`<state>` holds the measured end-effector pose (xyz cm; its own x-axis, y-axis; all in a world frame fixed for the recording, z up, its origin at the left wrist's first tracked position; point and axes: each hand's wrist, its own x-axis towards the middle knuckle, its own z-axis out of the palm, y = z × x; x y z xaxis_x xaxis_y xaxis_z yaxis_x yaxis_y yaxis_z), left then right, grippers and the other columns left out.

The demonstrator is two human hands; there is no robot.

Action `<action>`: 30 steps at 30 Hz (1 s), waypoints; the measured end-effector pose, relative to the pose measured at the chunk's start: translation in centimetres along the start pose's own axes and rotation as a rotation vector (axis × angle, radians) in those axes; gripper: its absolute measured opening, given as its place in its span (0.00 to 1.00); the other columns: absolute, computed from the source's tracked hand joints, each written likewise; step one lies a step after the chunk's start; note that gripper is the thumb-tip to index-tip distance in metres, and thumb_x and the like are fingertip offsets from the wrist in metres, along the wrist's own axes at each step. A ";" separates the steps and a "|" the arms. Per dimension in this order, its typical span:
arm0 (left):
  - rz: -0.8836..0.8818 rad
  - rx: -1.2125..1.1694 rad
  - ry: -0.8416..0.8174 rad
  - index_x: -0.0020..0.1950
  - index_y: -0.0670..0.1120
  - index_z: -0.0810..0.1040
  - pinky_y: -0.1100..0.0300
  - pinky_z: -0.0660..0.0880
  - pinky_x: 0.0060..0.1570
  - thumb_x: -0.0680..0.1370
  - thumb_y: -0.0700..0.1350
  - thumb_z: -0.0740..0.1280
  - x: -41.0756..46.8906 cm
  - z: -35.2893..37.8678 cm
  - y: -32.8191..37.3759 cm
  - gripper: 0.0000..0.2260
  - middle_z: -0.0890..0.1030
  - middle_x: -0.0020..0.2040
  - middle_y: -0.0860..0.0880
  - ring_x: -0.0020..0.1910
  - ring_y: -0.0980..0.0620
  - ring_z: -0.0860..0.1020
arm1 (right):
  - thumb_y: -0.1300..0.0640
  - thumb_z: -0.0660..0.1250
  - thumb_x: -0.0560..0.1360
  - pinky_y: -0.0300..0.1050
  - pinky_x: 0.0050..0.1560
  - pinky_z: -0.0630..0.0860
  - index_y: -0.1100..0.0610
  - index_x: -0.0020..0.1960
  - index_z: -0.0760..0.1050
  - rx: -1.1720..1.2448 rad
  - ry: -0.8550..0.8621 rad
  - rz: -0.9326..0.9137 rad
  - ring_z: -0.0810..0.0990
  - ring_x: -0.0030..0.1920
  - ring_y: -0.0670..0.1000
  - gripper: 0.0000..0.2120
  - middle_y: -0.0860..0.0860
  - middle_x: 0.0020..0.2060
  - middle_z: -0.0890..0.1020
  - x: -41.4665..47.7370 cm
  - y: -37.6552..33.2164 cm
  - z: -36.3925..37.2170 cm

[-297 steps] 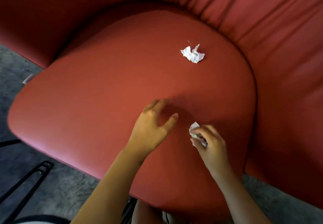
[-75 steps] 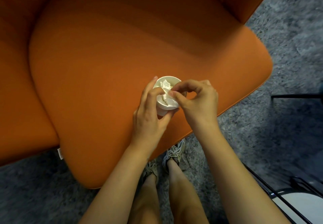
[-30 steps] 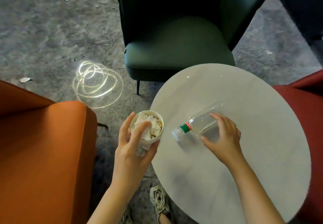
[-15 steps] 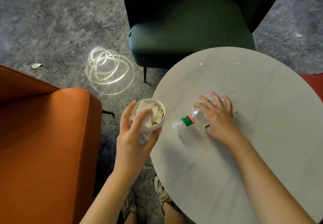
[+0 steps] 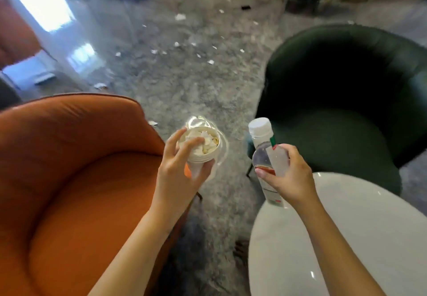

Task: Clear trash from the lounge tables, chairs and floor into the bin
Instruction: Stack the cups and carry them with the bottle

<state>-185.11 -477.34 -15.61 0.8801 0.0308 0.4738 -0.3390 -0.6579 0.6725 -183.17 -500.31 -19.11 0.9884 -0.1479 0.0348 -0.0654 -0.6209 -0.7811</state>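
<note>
Our left hand (image 5: 179, 171) grips a white paper cup (image 5: 201, 150) heaped with tissues, our right hand (image 5: 287, 175) a clear plastic bottle (image 5: 269, 157); wads could spill if tilted.

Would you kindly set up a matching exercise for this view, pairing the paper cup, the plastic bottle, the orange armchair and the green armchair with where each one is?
Things
1. paper cup
2. plastic bottle
3. orange armchair
4. green armchair

Places
A. at the right of the view, beyond the round table
B. gripped by the left hand, stuffed with crumpled paper
C. at the left of the view
D. gripped by the right hand, cap up

Pairs: 1-B, 2-D, 3-C, 4-A
</note>
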 end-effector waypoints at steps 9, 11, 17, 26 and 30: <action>-0.105 0.299 0.331 0.59 0.46 0.77 0.74 0.65 0.59 0.70 0.45 0.74 1.6 -23.3 -1.7 0.19 0.72 0.65 0.46 0.62 0.54 0.69 | 0.48 0.78 0.61 0.50 0.52 0.75 0.52 0.60 0.70 0.241 -0.199 -0.435 0.78 0.50 0.53 0.32 0.51 0.52 0.79 1.9 -25.2 8.0; -0.152 0.351 0.406 0.59 0.48 0.77 0.75 0.64 0.58 0.70 0.46 0.74 0.4 -28.7 -2.1 0.19 0.72 0.65 0.46 0.62 0.52 0.71 | 0.49 0.78 0.62 0.45 0.50 0.74 0.53 0.61 0.70 0.283 -0.250 -0.526 0.77 0.49 0.52 0.31 0.51 0.52 0.79 0.3 -30.6 10.5; -0.267 0.457 0.619 0.57 0.48 0.77 0.51 0.74 0.56 0.70 0.44 0.73 -6.9 -43.9 -4.1 0.16 0.70 0.64 0.47 0.60 0.51 0.72 | 0.51 0.77 0.63 0.46 0.49 0.74 0.54 0.62 0.69 0.387 -0.456 -0.775 0.77 0.51 0.53 0.31 0.52 0.53 0.79 -8.5 -44.4 19.2; -0.410 0.686 0.753 0.56 0.44 0.78 0.64 0.69 0.54 0.69 0.42 0.74 -20.8 -67.6 -10.0 0.16 0.72 0.61 0.46 0.55 0.54 0.72 | 0.48 0.76 0.62 0.39 0.43 0.70 0.52 0.60 0.70 0.458 -0.722 -0.991 0.76 0.45 0.47 0.30 0.46 0.46 0.77 -27.7 -62.2 36.2; -0.551 0.776 0.777 0.57 0.45 0.78 0.66 0.66 0.55 0.69 0.42 0.74 -28.3 -76.8 -12.4 0.17 0.71 0.64 0.46 0.58 0.51 0.72 | 0.47 0.76 0.61 0.38 0.42 0.71 0.50 0.59 0.70 0.505 -0.871 -1.006 0.78 0.44 0.47 0.30 0.46 0.45 0.78 -36.8 -68.8 43.7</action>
<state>-231.38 -412.26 6.28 0.3208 0.7117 0.6249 0.5369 -0.6802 0.4991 -209.08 -418.49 6.15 0.3632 0.8125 0.4561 0.5762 0.1888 -0.7952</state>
